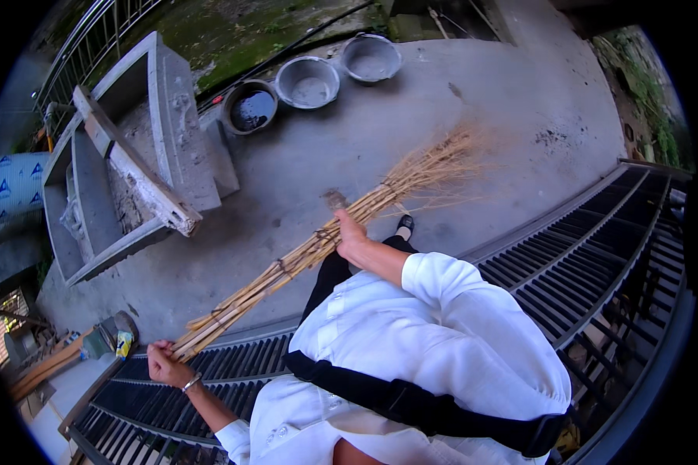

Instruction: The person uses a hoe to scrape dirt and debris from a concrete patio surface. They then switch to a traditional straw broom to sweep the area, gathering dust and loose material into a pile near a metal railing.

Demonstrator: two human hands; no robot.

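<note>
A long twig broom [326, 244] slants over the concrete yard floor [442, 116], bristle end far from the person; left hand [163, 363] is clenched round its near butt end, right hand [350, 236] grips it mid-shaft. Fingers mostly hidden behind the twigs, and one black shoe [405, 225] just peeks out beside the broom. Beyond the broom: three round metal basins [309, 81] and a concrete trough [132, 155] w/ a plank; a dark slatted grating [597, 256] runs on the person's side of it.
</note>
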